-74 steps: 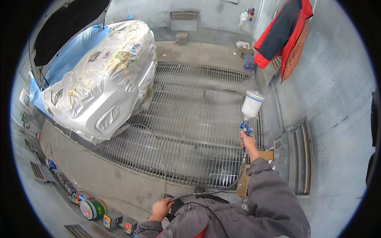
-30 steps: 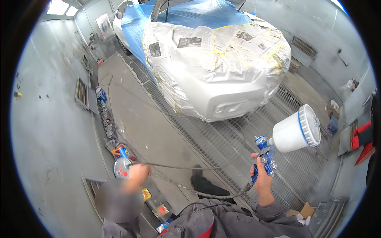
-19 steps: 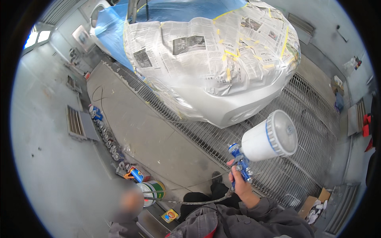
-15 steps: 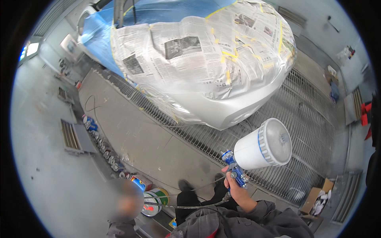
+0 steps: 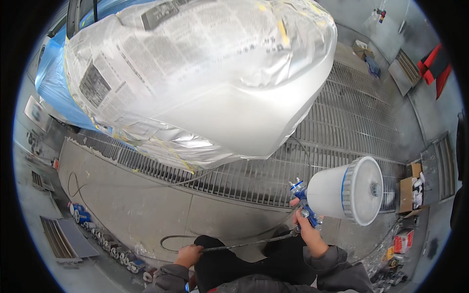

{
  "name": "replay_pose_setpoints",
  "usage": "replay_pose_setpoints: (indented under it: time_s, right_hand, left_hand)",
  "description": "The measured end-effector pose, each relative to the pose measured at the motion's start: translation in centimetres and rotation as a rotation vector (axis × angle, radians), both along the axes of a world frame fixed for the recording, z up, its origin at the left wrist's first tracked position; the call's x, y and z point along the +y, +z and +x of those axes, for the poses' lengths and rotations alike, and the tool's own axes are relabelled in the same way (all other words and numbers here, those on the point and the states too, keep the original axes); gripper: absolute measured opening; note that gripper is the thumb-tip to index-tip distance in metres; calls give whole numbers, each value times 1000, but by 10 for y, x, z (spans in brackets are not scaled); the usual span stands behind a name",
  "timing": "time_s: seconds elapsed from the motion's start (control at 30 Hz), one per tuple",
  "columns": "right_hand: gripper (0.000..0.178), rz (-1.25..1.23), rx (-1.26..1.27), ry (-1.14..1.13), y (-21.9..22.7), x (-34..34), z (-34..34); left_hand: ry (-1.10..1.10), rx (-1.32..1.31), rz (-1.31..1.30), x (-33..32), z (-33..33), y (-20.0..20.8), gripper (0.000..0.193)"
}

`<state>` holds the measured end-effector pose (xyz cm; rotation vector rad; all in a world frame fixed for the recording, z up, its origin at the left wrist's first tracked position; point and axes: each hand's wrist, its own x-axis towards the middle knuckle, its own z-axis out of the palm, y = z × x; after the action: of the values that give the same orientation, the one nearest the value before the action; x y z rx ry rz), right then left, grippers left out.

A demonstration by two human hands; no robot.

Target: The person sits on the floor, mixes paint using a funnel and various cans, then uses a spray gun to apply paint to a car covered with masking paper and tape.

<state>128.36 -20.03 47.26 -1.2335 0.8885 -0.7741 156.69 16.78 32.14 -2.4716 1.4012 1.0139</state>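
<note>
Your gun [image 5: 302, 195] was glossy blue metal, its cup [image 5: 326, 194] milky, smooth plastic under a ribbed lid [image 5: 367, 189]; your hose [image 5: 255, 242] looked dull and rubbery. The newspaper [image 5: 166, 58] was crinkled paper, the sheeting [image 5: 53, 83] shiny blue plastic, the panel [image 5: 215, 115] smooth and satiny, the grating [image 5: 342, 129] dull metal, your sleeves [image 5: 326, 257] matt grey cloth.

The view's top edge cuts off the masked car [image 5: 205, 102]; the right hand [image 5: 310, 233] partly hides the spray gun [image 5: 300, 191].

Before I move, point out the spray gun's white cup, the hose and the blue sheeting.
White cup [image 5: 325, 193]: head view, on its side wall.
Hose [image 5: 244, 244]: head view, on its taut near stretch.
Blue sheeting [image 5: 53, 78]: head view, on its hanging side.
</note>
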Motion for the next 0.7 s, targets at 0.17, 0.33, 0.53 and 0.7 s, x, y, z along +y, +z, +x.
replay_pose_setpoints:
  time_s: [0.17, 0.33, 0.53, 0.7]
  right_hand:
    - [11, -168, -69, -161, -125, 5, 18]
    - [11, -64, -133, -409, -220, 19, 35]
    - [11, -115, -156, -514, -231, 67, 36]
    - [10, -134, -111, -559, -224, 92, 44]
  left_hand:
    - [-158, -111, -129, -35, 36, -122, 26]
    - [-359, -171, -320, -68, 49, -235, 23]
    - [-366, -145, -432, -44, 48, -284, 16]
    - [-421, -151, -505, -40, 60, -293, 21]
